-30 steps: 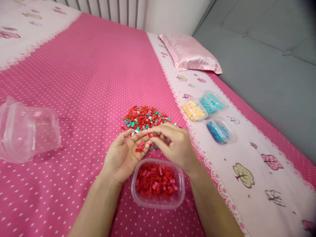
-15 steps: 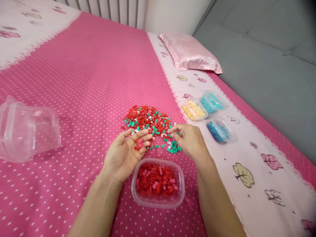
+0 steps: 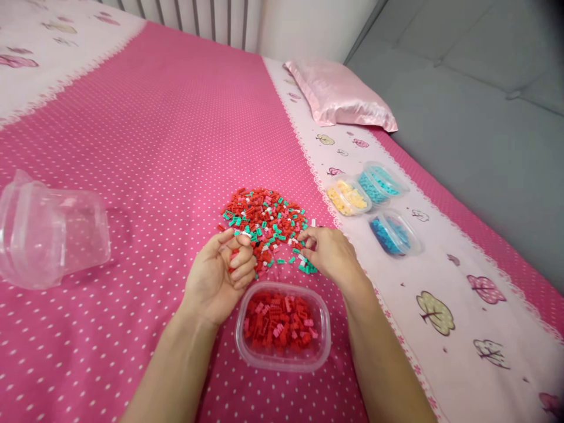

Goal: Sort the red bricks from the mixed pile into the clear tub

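A heap of small toy bricks [image 3: 259, 211], mostly red with green, white and pink among them, lies on the pink dotted bedspread. My left hand [image 3: 224, 267] is palm up at the heap's near left side, its fingers curled over a few red bricks that partly show. At the heap's right edge, my right hand [image 3: 328, 249] points down with thumb and forefinger close together, by some white and green bricks. Whether a brick sits in that pinch is too small to tell. Just below both hands stands a clear plastic tub [image 3: 326, 329] of red and pink bricks.
To the right are tubs of yellow bricks [image 3: 350, 198], turquoise bricks [image 3: 379, 183] and blue bricks [image 3: 391, 234]. Clear nested containers [image 3: 57, 235] lie on their side at the left. A pink pillow [image 3: 339, 94] rests at the back, beside a grey padded panel [image 3: 476, 117].
My left fingers have curled inward over the bricks that lay in the open palm. My right hand has shifted slightly left and down at the heap's edge.
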Demonstrator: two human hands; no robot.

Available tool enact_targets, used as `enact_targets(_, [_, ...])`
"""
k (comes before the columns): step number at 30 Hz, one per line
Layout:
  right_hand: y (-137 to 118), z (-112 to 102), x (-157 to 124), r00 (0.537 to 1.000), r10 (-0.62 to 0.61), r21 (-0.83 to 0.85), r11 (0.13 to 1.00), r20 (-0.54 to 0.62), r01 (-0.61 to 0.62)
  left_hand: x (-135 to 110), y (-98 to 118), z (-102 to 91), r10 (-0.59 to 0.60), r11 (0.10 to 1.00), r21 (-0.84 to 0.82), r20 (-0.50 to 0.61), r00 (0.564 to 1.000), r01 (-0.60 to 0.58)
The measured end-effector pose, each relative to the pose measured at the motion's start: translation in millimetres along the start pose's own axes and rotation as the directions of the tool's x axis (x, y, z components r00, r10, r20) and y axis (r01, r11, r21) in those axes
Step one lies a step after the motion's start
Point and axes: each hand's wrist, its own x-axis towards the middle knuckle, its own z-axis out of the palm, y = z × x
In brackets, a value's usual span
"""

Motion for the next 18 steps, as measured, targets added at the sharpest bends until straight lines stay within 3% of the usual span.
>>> enact_targets(8, [-3.9, -2.4, 0.7, 0.997, 0.042, 0.004, 0.999, 0.059, -0.043, -0.2, -0.5, -0.7, 0.030, 1.000, 0.006, -0.017, 0.999, -0.030])
enact_targets(18, [-5.7, 0.6, -0.7, 1.000, 0.016, -0.014, 1.000, 0.004, -0.016, -2.6, 2.2, 2.0, 0.051, 0.999, -0.014, -0.037, 0.998, -0.052])
